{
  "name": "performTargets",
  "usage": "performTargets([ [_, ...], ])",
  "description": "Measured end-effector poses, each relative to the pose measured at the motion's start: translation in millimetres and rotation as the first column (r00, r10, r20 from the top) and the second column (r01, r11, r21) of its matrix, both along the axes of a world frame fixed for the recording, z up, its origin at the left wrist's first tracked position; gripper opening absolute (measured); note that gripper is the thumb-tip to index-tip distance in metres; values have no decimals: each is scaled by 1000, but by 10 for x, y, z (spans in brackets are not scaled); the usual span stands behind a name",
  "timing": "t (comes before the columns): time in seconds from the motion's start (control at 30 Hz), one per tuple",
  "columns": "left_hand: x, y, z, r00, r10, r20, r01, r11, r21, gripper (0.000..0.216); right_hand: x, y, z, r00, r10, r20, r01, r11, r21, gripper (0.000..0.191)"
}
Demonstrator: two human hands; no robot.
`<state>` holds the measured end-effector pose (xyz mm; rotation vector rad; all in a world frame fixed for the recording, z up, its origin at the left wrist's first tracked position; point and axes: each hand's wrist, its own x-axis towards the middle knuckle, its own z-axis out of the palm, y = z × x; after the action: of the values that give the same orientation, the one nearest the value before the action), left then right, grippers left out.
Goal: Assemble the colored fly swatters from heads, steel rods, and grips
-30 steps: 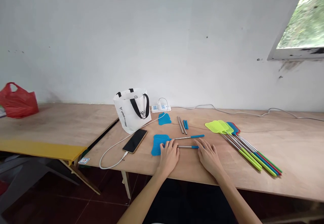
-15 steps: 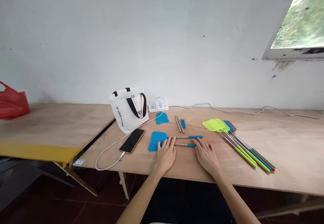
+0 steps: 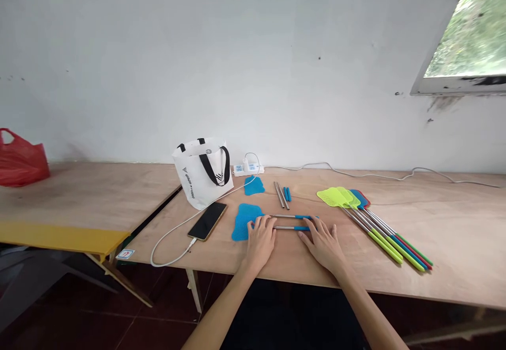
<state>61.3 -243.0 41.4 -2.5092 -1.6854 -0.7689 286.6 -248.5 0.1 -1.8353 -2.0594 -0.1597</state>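
Note:
Two thin metal rods with blue grips lie side by side near the table's front edge, the far rod (image 3: pixel 286 216) and the near rod (image 3: pixel 285 227). My left hand (image 3: pixel 261 240) lies flat with spread fingers on their left ends, where they meet a blue swatter head (image 3: pixel 242 221). At the other end, my right hand (image 3: pixel 322 242) rests flat too, its fingertips on the blue grips. Neither hand grips anything.
Plywood table (image 3: pixel 454 234). A second blue head (image 3: pixel 253 185), loose rods (image 3: pixel 280 194) and blue grips (image 3: pixel 287 193) lie behind. Several finished swatters (image 3: pixel 373 224) lie right. Phone (image 3: pixel 207 220) on a cable, white bag (image 3: pixel 203 171), power strip (image 3: pixel 247 168), red bag (image 3: pixel 19 157) sit left.
My right hand has slid a little forward and left along the blue grips. The far rod now lies closer to the near one. The view has shifted slightly.

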Motion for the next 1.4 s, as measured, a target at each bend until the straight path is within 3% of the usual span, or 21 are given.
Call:
performTargets([
  [0.13,16,-23,70,989,-127,79,138,979,-152,15,-18,-39,17,1000,19,-12,-17,985,174,47],
  [0.23,29,-56,102,973,-214,87,228,950,-212,14,-47,-63,76,991,129,-46,-114,963,245,38],
  [0.43,30,-64,100,972,-205,115,224,955,-196,14,-108,-113,172,925,379,-5,-365,892,266,30],
  [0.7,33,-70,122,972,-206,115,226,953,-201,15,-90,-92,117,935,353,43,-351,896,274,28],
  [1.17,30,-60,101,971,-206,123,228,949,-217,16,-98,-97,121,990,130,53,-139,963,229,32],
  [1.4,24,-67,120,970,-210,125,234,945,-227,14,-121,-124,187,948,316,40,-318,933,166,33],
])
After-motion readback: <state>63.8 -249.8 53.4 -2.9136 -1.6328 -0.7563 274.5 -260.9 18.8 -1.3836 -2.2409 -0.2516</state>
